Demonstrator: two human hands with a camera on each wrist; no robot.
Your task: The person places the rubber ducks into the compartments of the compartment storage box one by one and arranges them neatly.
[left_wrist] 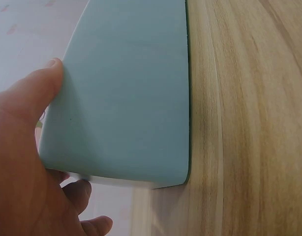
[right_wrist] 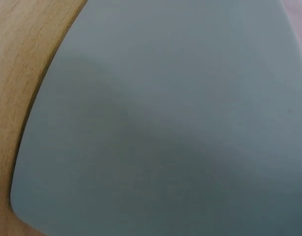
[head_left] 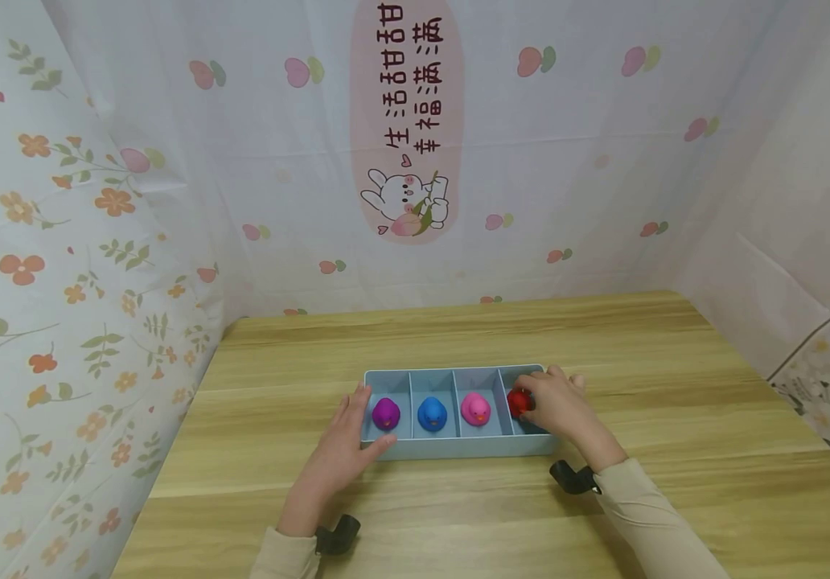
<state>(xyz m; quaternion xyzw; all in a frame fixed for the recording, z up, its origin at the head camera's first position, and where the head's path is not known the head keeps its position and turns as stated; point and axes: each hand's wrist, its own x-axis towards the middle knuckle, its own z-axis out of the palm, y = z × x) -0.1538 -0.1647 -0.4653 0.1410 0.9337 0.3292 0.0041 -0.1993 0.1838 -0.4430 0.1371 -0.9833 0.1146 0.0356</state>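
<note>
A light blue divided tray (head_left: pixel 444 447) lies on the table, a small rubber duck in each compartment. From left to right, the head view shows a purple duck (head_left: pixel 386 413), a blue duck (head_left: pixel 433 414), a pink duck (head_left: pixel 476 409) and a red duck (head_left: pixel 519 403). My right hand (head_left: pixel 558 402) reaches over the tray's right end and pinches the red duck, partly covering it. At the left end rests my left hand (head_left: pixel 338 446), fingers along the end wall. Its thumb (left_wrist: pixel 45 81) touches the front rim in the left wrist view. The right wrist view is mostly filled by the tray's wall (right_wrist: pixel 166 108).
The wood-grain table (head_left: pixel 458 515) extends around the tray on all sides. Behind it hangs a white printed cloth (head_left: pixel 502 161), and a flowered cloth (head_left: pixel 82 265) covers the left side. Each wrist wears a black camera mount (head_left: pixel 338 535) close to the tabletop.
</note>
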